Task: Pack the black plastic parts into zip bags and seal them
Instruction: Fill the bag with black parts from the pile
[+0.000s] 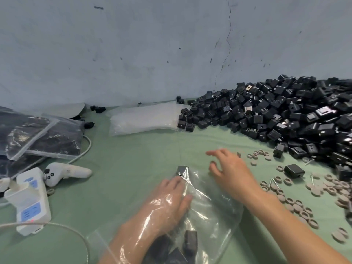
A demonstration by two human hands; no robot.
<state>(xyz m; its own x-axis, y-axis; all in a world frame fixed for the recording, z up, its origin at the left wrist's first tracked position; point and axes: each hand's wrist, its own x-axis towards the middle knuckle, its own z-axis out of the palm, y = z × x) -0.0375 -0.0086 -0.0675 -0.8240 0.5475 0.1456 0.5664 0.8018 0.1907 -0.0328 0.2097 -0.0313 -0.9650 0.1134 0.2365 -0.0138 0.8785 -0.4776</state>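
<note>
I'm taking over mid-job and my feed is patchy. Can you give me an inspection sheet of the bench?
Surface: green cloth covers the table.
Job's things: pile of black parts at right against the wall; open zip bag in front, a few parts inside; filled bags at left; whitish plastic pack at back.
Clutter: grey rings scattered at right; white controller at left.
Hands: left hand inside the zip bag, fingers straight; right hand open over the cloth, holding nothing.
Cables: power strip at left; braided cable runs from it.
Surroundings: grey wall, cracked.
</note>
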